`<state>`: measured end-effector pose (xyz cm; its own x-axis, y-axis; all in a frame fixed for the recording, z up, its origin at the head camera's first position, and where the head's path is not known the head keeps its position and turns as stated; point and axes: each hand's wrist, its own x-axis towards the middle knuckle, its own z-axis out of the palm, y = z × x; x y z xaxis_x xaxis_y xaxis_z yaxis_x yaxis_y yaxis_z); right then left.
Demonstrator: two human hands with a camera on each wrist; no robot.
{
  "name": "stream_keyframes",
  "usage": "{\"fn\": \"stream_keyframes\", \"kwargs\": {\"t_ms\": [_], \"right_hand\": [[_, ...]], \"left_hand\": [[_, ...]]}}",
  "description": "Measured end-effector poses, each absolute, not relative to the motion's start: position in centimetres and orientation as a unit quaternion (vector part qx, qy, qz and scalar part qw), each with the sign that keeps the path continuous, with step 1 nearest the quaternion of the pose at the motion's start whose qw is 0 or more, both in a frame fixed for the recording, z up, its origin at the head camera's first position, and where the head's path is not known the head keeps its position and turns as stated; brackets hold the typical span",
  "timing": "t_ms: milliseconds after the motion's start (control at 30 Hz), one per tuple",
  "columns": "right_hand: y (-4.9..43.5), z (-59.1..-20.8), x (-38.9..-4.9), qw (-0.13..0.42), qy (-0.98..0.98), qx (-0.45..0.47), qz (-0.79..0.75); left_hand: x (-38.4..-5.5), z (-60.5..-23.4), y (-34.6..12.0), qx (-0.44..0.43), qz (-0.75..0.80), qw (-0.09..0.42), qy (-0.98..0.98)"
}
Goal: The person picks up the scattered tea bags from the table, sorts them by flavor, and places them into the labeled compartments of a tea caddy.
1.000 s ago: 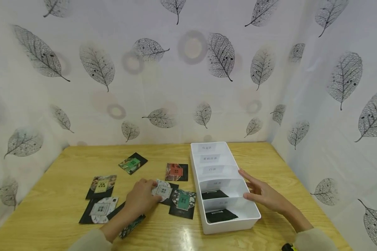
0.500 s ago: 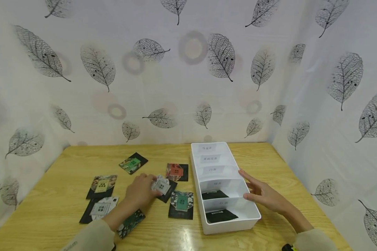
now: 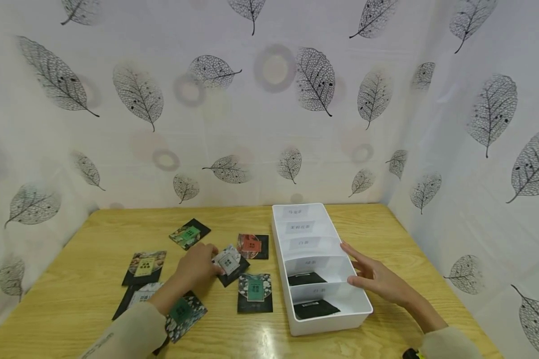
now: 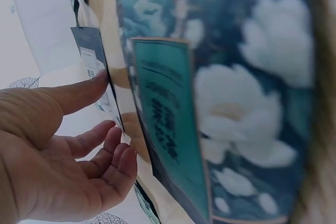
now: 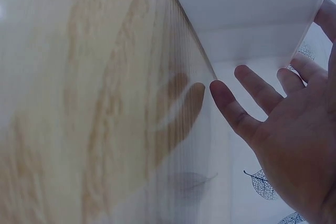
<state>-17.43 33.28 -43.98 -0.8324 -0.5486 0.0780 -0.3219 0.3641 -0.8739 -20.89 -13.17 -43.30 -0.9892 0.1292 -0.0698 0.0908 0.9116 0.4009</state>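
My left hand (image 3: 197, 267) pinches the left edge of a black tea packet with a white-grey floral print (image 3: 229, 262), low over the table. In the left wrist view its thumb lies on the packet's face (image 4: 90, 43), the fingertips by its edge. A packet with a green label and white flowers (image 3: 255, 293) lies just right of and nearer than the held one. My right hand (image 3: 379, 279) touches the right side of the white divided box (image 3: 328, 323), its fingers fairly straight. Dark packets (image 3: 315, 309) lie in the two nearest compartments; the box's dividers bear paper labels.
A red-label packet (image 3: 253, 246) and a green-label packet (image 3: 189, 234) lie farther back. At left are a yellow-label packet (image 3: 144, 267) and a white-grey one partly behind my left sleeve. A teal floral packet (image 3: 185, 314) lies beside that forearm. A small black object (image 3: 412, 354) shows at the bottom edge.
My left hand has drawn the white-grey packet leftward and back, turning it. The green-label packet beside it has shifted slightly left and straightened. My right hand and the box have stayed put.
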Motion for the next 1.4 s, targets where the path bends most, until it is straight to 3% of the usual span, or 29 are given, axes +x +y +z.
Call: {"fn": "stream_keyframes", "kwargs": {"t_ms": [500,1400], "right_hand": [[33.3,-44.0,-17.5,0.11,0.82,-0.267,-0.494],[33.3,-44.1,-17.6,0.117,0.805,-0.28,-0.509]], "left_hand": [[-23.0,-42.6,-13.4,0.063,0.213,0.118,0.968],[-21.4,-43.7,-14.9,0.074,0.333,0.054,0.938]]}}
